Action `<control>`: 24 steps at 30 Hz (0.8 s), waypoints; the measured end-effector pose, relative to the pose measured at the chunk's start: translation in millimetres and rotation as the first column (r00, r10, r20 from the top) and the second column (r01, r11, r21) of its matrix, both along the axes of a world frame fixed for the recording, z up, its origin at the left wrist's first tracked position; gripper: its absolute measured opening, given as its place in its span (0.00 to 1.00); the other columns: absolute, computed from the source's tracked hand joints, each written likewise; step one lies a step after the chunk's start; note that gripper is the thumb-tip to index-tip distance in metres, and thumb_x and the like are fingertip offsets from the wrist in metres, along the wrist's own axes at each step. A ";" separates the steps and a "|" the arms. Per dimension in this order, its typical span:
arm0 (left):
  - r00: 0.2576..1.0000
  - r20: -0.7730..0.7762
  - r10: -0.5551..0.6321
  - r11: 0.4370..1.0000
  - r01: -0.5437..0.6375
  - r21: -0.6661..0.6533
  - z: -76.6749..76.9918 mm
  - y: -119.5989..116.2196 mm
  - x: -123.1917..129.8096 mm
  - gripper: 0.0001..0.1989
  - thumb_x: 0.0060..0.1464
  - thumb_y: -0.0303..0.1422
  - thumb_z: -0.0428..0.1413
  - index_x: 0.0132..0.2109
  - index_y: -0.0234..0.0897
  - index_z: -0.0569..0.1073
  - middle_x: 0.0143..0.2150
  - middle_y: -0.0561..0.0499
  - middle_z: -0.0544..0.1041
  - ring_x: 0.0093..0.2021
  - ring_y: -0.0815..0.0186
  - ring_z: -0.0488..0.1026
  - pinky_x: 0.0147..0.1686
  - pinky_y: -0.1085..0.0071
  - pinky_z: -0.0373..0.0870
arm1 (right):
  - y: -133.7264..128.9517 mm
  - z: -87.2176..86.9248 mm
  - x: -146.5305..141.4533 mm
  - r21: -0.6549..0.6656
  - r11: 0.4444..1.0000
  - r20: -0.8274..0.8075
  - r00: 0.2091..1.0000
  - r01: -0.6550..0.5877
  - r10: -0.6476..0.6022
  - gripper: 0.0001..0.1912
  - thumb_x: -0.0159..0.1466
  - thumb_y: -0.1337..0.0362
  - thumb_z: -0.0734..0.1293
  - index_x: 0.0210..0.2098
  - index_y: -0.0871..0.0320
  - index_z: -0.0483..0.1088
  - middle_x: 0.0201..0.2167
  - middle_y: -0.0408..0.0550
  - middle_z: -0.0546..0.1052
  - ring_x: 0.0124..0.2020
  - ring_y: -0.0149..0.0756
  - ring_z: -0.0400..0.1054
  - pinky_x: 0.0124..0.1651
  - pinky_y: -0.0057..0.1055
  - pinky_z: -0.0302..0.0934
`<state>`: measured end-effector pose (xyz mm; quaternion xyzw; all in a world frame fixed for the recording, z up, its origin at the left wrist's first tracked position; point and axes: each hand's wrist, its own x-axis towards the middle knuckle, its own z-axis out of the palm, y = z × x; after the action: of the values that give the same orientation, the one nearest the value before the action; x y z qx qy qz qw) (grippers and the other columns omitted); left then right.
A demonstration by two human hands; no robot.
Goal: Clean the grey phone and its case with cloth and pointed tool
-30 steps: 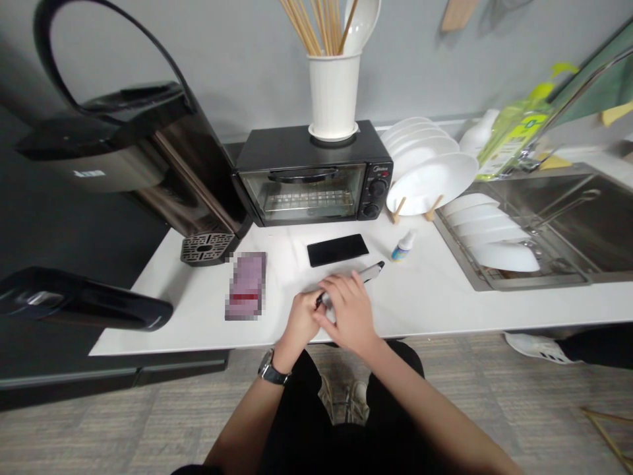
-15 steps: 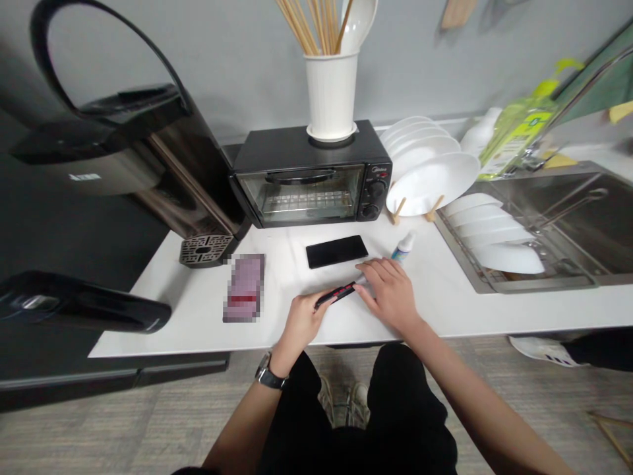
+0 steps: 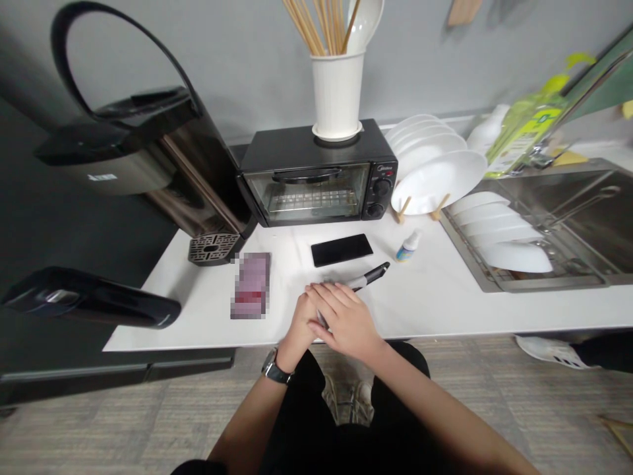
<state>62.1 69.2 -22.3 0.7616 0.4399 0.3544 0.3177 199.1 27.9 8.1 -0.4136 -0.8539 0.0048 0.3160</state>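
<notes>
Slim black-and-grey object (image 3: 376, 274): we had it between our hands just above the front of the counter (image 3: 435, 300), its black end pointing right.
Left hand (image 3: 299, 324): closed around the near end.
Right hand (image 3: 349, 323): laid over that end and the left fingers, hiding much; we could not tell whether it gripped.
Handling: under way, we judged; the object was picked up, and both hands had yet to let go.
Smartphone (image 3: 342, 251) and spray bottle (image 3: 407, 247): upper side of the counter, untouched.
White cup (image 3: 337, 92): held wooden chopsticks (image 3: 324, 26) and a white spoon (image 3: 366, 26).
Toaster oven (image 3: 281, 148): contained a wire shelf (image 3: 314, 198).
Wooden rack (image 3: 403, 210): carried upright white plates (image 3: 438, 181).
Sink (image 3: 469, 264): held white dishes (image 3: 514, 257), leaning in a row.
</notes>
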 end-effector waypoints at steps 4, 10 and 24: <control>1.000 -0.005 -0.010 1.000 0.010 -0.004 9.2 -4.1 1.4 0.09 0.62 0.28 0.55 0.37 0.35 0.81 0.35 0.46 0.85 0.34 0.58 0.81 0.38 0.67 0.76 | 21.4 4.3 54.3 0.066 0.994 0.082 0.993 0.083 -0.088 0.29 0.75 0.49 0.59 0.64 0.66 0.67 0.54 0.61 0.78 0.53 0.51 0.71 0.58 0.47 0.63; 1.000 -0.002 0.014 0.999 -0.014 -0.048 19.3 -6.7 7.8 0.12 0.68 0.35 0.56 0.51 0.41 0.83 0.47 0.47 0.86 0.43 0.56 0.84 0.45 0.66 0.78 | 38.5 6.1 97.3 0.048 0.960 0.020 0.961 0.276 -0.277 0.24 0.75 0.50 0.58 0.54 0.63 0.73 0.47 0.58 0.79 0.51 0.52 0.71 0.60 0.50 0.61; 0.995 -0.102 0.011 1.000 -0.010 0.013 4.8 -1.3 1.1 0.10 0.61 0.26 0.54 0.34 0.35 0.80 0.30 0.47 0.83 0.29 0.60 0.79 0.34 0.68 0.75 | 17.6 1.8 47.7 0.029 0.999 0.054 0.998 0.014 -0.015 0.31 0.74 0.49 0.60 0.65 0.66 0.65 0.58 0.61 0.76 0.57 0.51 0.69 0.63 0.48 0.61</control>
<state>63.3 67.8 -17.6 0.7782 0.4574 0.3194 0.2884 246.9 45.5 9.9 -0.4153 -0.8590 -0.0207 0.2987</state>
